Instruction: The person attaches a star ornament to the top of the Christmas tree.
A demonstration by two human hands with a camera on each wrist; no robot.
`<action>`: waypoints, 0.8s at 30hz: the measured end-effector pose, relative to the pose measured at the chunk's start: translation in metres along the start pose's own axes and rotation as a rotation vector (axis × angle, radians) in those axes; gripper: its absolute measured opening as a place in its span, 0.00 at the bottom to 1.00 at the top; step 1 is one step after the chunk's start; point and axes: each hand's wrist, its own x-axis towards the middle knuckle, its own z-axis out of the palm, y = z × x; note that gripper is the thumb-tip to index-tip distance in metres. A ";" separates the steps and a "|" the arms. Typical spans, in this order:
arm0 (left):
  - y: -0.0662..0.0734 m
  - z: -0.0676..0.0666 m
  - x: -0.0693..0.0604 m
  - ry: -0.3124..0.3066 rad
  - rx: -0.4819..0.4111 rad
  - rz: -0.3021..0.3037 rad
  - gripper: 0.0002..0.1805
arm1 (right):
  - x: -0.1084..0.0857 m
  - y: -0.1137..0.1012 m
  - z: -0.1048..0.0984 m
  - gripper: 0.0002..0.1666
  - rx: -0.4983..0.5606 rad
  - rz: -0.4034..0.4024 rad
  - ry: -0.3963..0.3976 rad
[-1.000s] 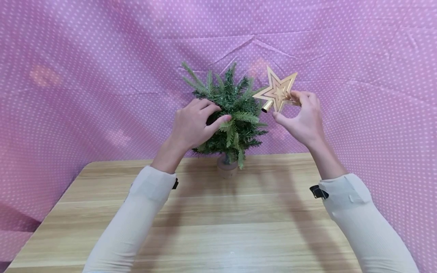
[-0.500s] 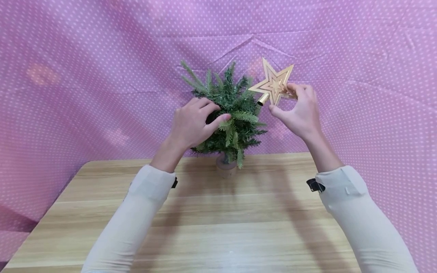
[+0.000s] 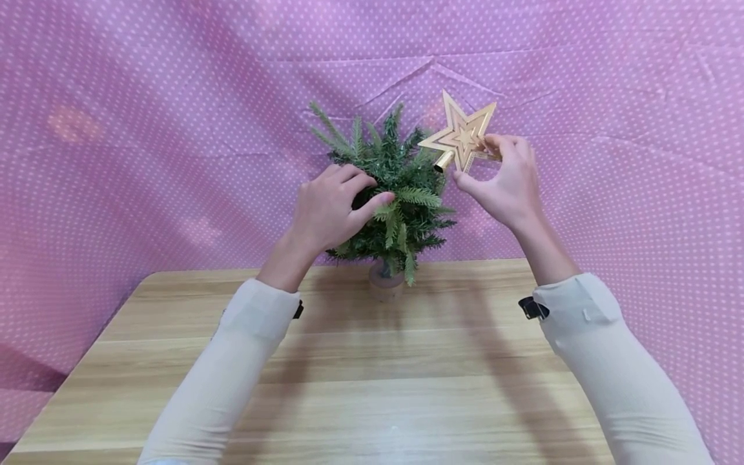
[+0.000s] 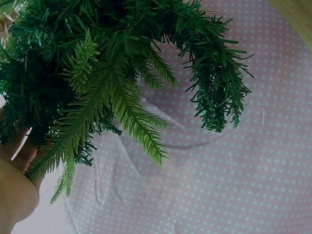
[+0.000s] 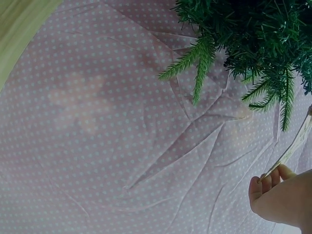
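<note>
A small artificial Christmas tree stands on a round base near the table's back edge. My left hand grips its foliage from the left, thumb and fingers curled among the branches, some fingertips hidden by needles. In the left wrist view that hand shows behind a light green sprig. Up to the right, my right hand pinches a gold star tree topper by its right-hand points. The topper's short tube points down and left, close to the tree's upper right side. In the right wrist view the star appears edge-on.
The wooden table spreads out below both forearms. Pink cloth with white dots hangs right behind the tree and along both sides.
My right hand has moved up and slightly left with the star, bringing its tube nearer the tree's top. The left hand has stayed in place on the tree.
</note>
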 end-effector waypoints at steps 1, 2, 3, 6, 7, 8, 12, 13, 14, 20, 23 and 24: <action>0.000 0.000 0.000 -0.002 0.000 -0.001 0.32 | 0.001 -0.001 0.000 0.50 -0.002 0.004 -0.004; 0.000 0.000 0.000 -0.005 -0.001 -0.003 0.32 | 0.001 -0.002 0.000 0.50 -0.004 0.006 -0.007; 0.000 0.000 0.000 -0.007 0.000 -0.004 0.32 | 0.002 -0.003 -0.001 0.50 -0.006 0.006 -0.008; 0.000 -0.001 0.000 -0.012 0.002 -0.006 0.32 | 0.005 -0.005 0.000 0.51 -0.009 0.008 -0.012; 0.000 -0.001 0.000 -0.011 0.003 -0.006 0.32 | 0.005 -0.006 0.000 0.51 -0.010 0.011 -0.014; 0.000 0.000 0.000 -0.010 0.004 -0.006 0.32 | 0.006 -0.007 0.000 0.51 -0.012 0.010 -0.014; 0.000 0.000 0.001 -0.013 0.007 -0.006 0.32 | 0.009 -0.009 0.001 0.51 -0.015 0.015 -0.014; 0.000 0.000 0.001 -0.015 0.009 -0.007 0.32 | 0.010 -0.009 0.001 0.51 -0.017 0.014 -0.014; 0.000 0.000 0.001 -0.019 0.009 -0.007 0.32 | 0.010 -0.010 0.002 0.51 -0.020 0.012 -0.013; 0.000 0.000 0.001 -0.012 0.008 0.003 0.31 | 0.013 -0.014 0.005 0.49 -0.041 0.004 -0.029; 0.000 -0.001 0.000 -0.014 0.009 0.002 0.32 | 0.014 -0.016 0.008 0.49 -0.053 0.000 -0.041; 0.000 -0.001 0.000 -0.017 0.011 0.001 0.32 | 0.015 -0.016 0.009 0.48 -0.053 -0.004 -0.040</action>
